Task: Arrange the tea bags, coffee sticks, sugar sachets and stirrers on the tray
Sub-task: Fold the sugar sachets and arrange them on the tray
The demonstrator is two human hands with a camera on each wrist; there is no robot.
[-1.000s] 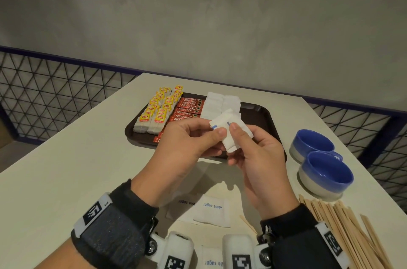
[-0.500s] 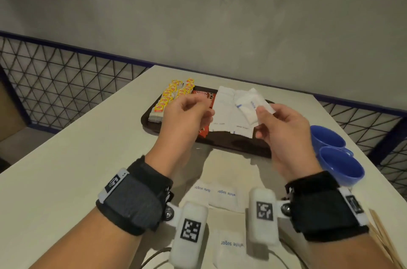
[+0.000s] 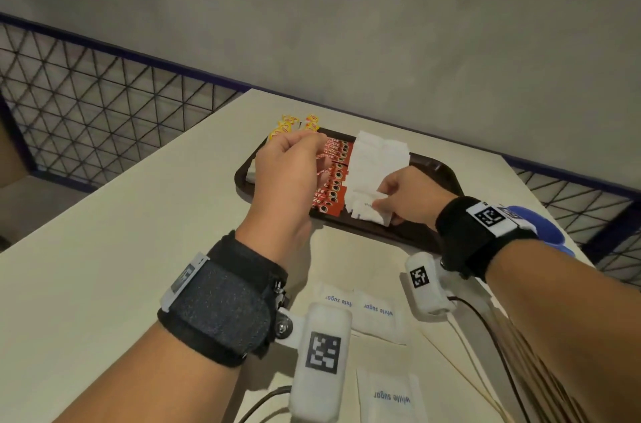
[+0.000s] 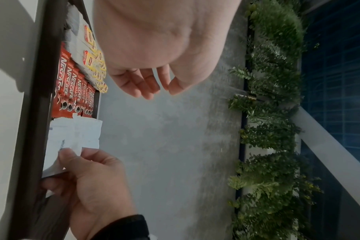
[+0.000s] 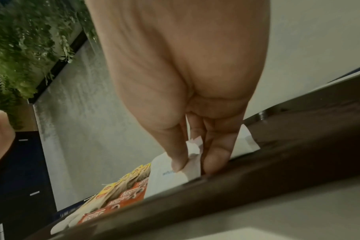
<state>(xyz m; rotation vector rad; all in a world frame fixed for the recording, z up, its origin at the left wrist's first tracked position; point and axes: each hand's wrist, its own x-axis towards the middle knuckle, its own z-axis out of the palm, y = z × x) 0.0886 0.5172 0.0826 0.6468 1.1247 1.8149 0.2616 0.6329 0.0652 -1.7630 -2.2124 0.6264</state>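
A dark brown tray point(image 3: 438, 168) holds yellow-tagged tea bags point(image 3: 290, 122) at its left, red coffee sticks point(image 3: 333, 176) in the middle and white sugar sachets point(image 3: 378, 157) to their right. My right hand point(image 3: 381, 205) is down at the tray's near edge. Its thumb and fingers pinch a sugar sachet point(image 5: 192, 151) lying at the near end of the sachet row point(image 4: 76, 134). My left hand point(image 4: 162, 88) hovers above the coffee sticks point(image 4: 72, 91) with loosely curled fingers and holds nothing.
Three loose sugar sachets point(image 3: 378, 311) lie on the white table near me, between my wrists. Wooden stirrers point(image 3: 544, 377) lie at the lower right under my right forearm. Blue bowls point(image 3: 544, 232) stand right of the tray. A mesh railing runs along the table's far sides.
My hands, together on the sachets a second ago, have parted. The right hand carried its sachet down onto the tray's near end. The left hand let go and drifted over the coffee sticks.
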